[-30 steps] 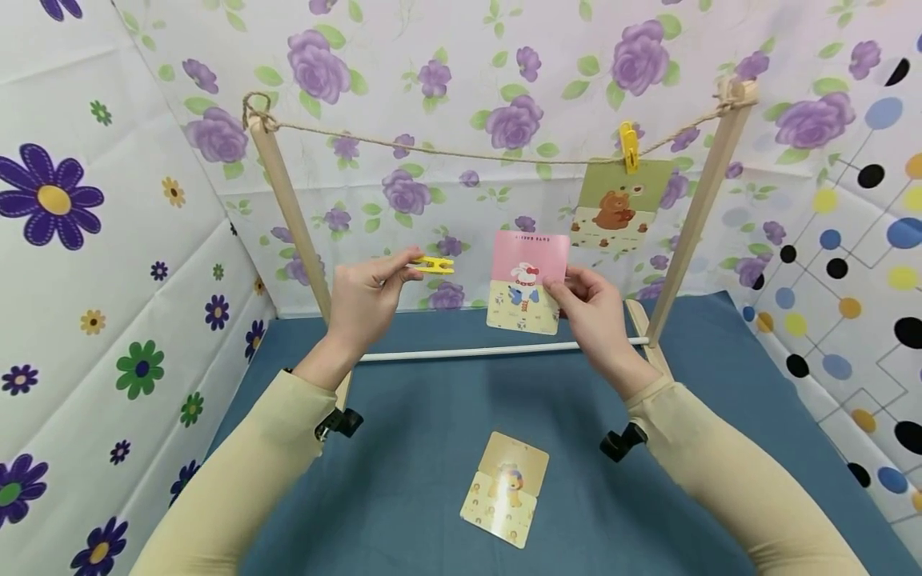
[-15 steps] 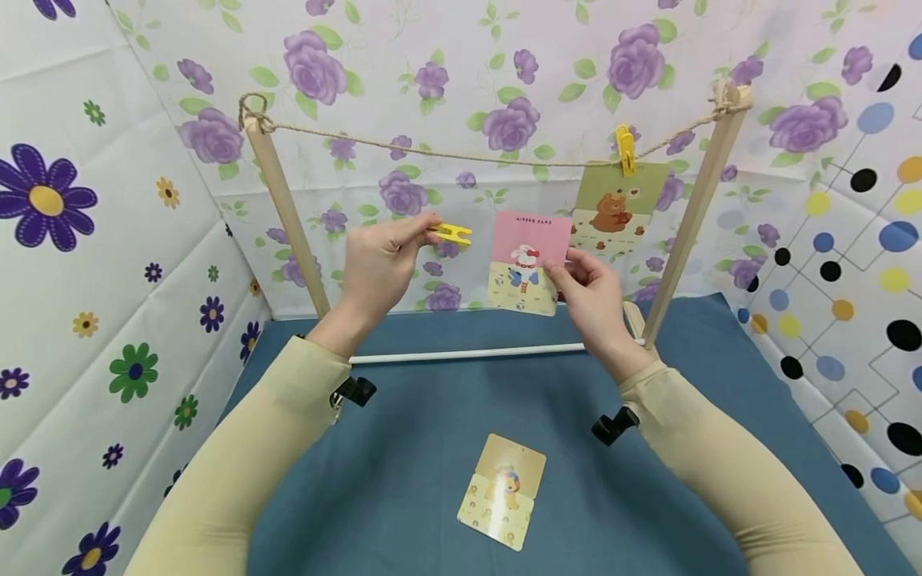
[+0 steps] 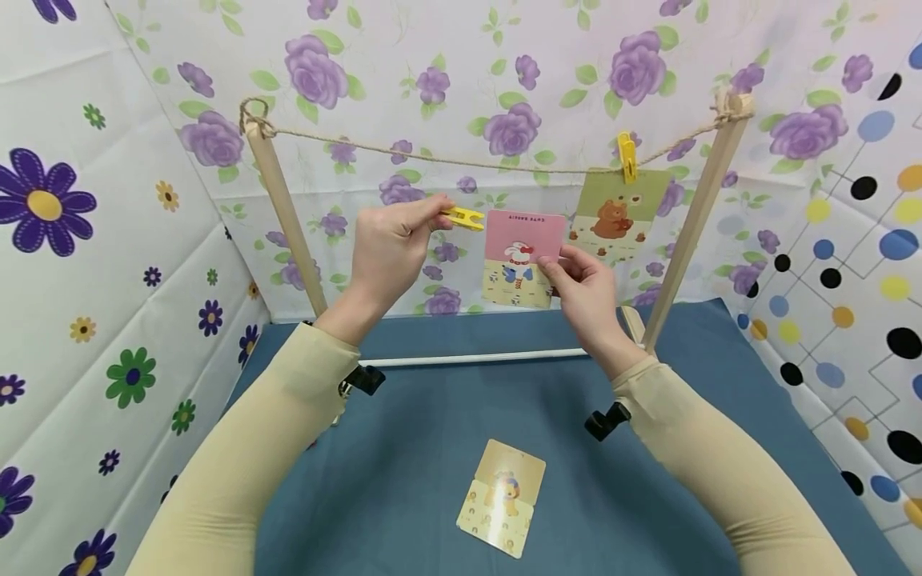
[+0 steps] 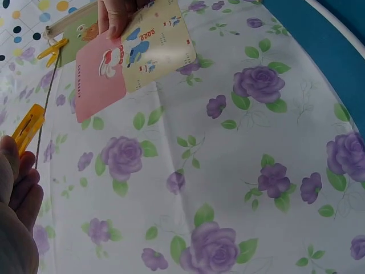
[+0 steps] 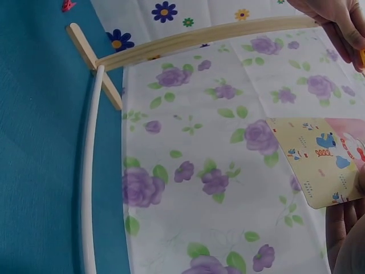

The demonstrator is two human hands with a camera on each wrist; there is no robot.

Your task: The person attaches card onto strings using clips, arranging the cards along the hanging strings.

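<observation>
My left hand (image 3: 392, 248) pinches a yellow clothespin (image 3: 465, 218) by its handle end, jaws pointing right toward a card. That pink and cream card (image 3: 520, 260), printed with a white bunny, is held upright by my right hand (image 3: 585, 292), thumb in front at its right edge. Both hands are below the twine line (image 3: 432, 158). Farther right, a green card (image 3: 619, 212) with a bear hangs from the line under another yellow clothespin (image 3: 628, 157). In the left wrist view the held clothespin (image 4: 28, 128) stands apart from the pink card (image 4: 128, 65).
Wooden posts (image 3: 284, 212) at either side carry the line, joined low by a white rod (image 3: 475, 358). A cream card (image 3: 502, 498) lies on the blue cloth (image 3: 403, 480). A small red object (image 5: 68, 5) shows in the right wrist view. Patterned fabric stands behind and beside.
Both hands have risen toward the line. The left hand has brought its clothespin up and right, close to the pink card, which has moved up and slightly left.
</observation>
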